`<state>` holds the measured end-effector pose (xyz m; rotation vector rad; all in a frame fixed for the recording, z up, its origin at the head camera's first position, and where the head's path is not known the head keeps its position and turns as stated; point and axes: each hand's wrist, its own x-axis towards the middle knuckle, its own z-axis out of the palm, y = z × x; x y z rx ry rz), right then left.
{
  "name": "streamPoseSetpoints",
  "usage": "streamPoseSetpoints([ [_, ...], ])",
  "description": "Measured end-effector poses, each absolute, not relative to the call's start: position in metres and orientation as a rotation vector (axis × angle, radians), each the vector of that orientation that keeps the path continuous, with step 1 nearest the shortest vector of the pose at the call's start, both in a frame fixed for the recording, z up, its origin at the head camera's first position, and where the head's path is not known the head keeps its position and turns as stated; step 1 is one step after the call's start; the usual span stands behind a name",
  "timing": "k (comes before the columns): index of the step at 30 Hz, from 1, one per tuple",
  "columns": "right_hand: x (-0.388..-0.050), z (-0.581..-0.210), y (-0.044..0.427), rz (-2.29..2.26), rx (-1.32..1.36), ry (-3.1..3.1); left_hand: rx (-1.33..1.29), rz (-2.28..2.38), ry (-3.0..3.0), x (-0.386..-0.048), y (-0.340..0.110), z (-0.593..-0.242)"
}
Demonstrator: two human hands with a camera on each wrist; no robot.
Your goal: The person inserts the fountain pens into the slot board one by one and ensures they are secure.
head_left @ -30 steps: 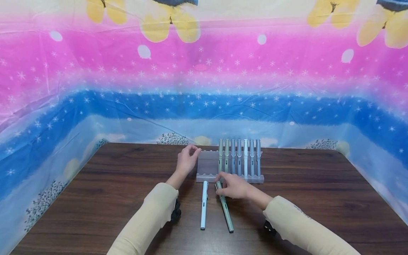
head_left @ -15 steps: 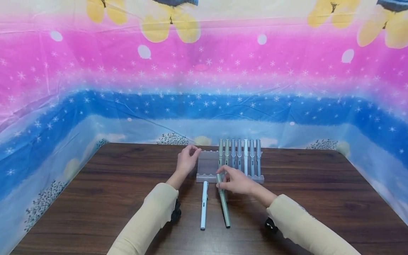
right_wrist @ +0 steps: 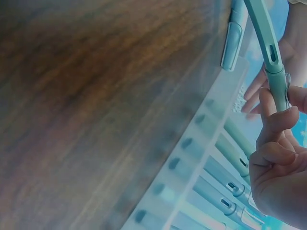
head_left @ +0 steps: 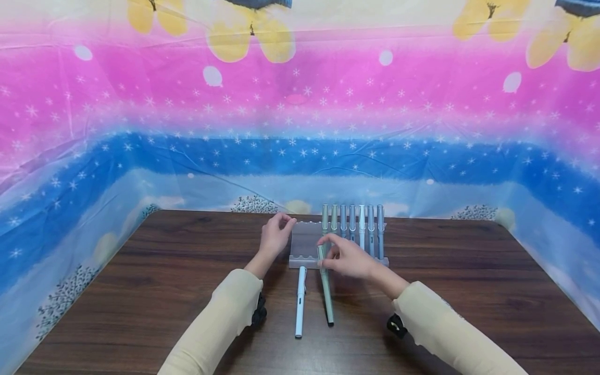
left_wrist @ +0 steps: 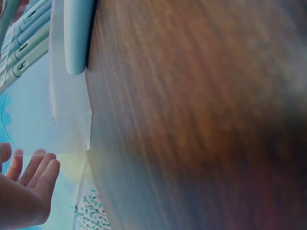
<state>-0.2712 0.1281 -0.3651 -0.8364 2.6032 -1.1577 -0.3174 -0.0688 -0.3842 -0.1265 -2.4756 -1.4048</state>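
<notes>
My right hand [head_left: 349, 259] pinches a green fountain pen [head_left: 326, 291] near its clipped cap end, in front of the clear pen rack [head_left: 304, 263]. The pen slants, cap end up; its dark-tipped lower end points toward me. In the right wrist view the thumb and fingers grip the green pen [right_wrist: 266, 45]. My left hand [head_left: 275, 235] holds the rack's upper left corner between thumb and fingers. The left wrist view shows those fingers [left_wrist: 42, 175] at the clear edge. A white fountain pen [head_left: 300, 302] lies on the table before the rack.
Several capped pens [head_left: 352, 219] in green, grey-blue and white stand in the rack's right part, their lower ends partly behind my right hand. The rack stands on a dark wooden table [head_left: 187, 260]. A printed cloth [head_left: 295, 156] hangs beyond the table's back edge.
My right hand has lifted the green pen and moved it forward, toward the rack, its lower end swinging slightly left. The left hand and the white pen have stayed in place.
</notes>
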Motion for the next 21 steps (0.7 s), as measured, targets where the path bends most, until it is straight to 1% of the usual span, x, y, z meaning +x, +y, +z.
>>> streamPoseSetpoints([
  [11, -0.276, -0.362, 0.131, -1.225, -0.835, 2.691, -0.125, -1.404, -2.476, -0.317, -0.069, -0.384],
  [21, -0.284, -0.359, 0.132, -1.310, -0.925, 2.817, -0.114, -1.421, -2.478, -0.317, -0.069, -0.384],
])
